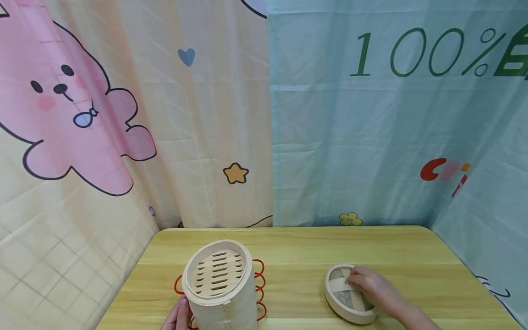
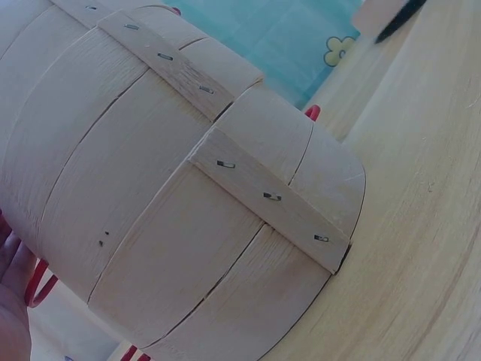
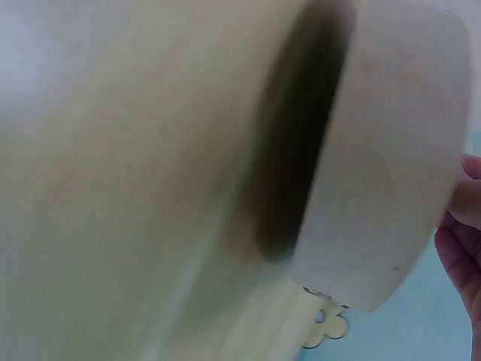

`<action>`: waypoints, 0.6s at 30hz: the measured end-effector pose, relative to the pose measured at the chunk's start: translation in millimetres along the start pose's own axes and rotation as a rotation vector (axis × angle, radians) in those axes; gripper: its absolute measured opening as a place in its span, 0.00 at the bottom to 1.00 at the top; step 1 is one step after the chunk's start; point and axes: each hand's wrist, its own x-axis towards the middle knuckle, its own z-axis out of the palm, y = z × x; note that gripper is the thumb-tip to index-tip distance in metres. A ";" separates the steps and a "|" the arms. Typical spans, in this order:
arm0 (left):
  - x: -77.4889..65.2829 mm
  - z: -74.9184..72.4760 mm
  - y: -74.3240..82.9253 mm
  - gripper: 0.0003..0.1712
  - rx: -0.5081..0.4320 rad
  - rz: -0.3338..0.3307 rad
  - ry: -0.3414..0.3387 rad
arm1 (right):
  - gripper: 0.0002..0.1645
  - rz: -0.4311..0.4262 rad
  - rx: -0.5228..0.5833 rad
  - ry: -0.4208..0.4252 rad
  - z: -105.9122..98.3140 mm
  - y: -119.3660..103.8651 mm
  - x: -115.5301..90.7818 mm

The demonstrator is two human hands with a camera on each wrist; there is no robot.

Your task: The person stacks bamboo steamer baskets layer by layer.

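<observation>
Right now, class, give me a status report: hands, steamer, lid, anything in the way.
Left hand rests against the steamer, which stands on a red trivet. Right hand grips the lid on the table. Nothing between them.

Stacked bamboo steamer (image 2: 180, 203) side with stapled strips, wooden table (image 2: 421, 248), hand (image 2: 11, 301) at left edge
</observation>
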 end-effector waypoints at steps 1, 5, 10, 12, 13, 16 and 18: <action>-1.8 1.6 3.7 0.19 -0.005 0.015 -0.005 | 0.17 -0.004 0.004 0.004 -1.9 0.2 3.4; -6.7 5.7 13.6 0.17 -0.070 0.055 -0.041 | 0.16 -0.007 0.012 0.025 -14.4 -1.3 25.8; -4.8 2.8 10.9 0.19 -0.063 0.021 -0.027 | 0.13 -0.016 0.006 0.018 -36.8 -11.8 68.0; -2.6 -0.6 6.4 0.20 -0.048 0.011 -0.028 | 0.12 -0.026 0.021 0.005 -45.6 -18.0 86.1; -1.5 -2.0 4.2 0.20 -0.052 0.000 -0.017 | 0.11 -0.033 0.028 0.000 -49.4 -21.2 95.0; 1.2 -5.8 -1.0 0.21 -0.041 -0.015 0.000 | 0.10 -0.043 0.044 -0.003 -59.9 -32.1 120.2; 1.7 -6.0 -0.4 0.21 -0.043 -0.025 -0.005 | 0.09 -0.044 0.042 0.007 -65.7 -40.0 135.4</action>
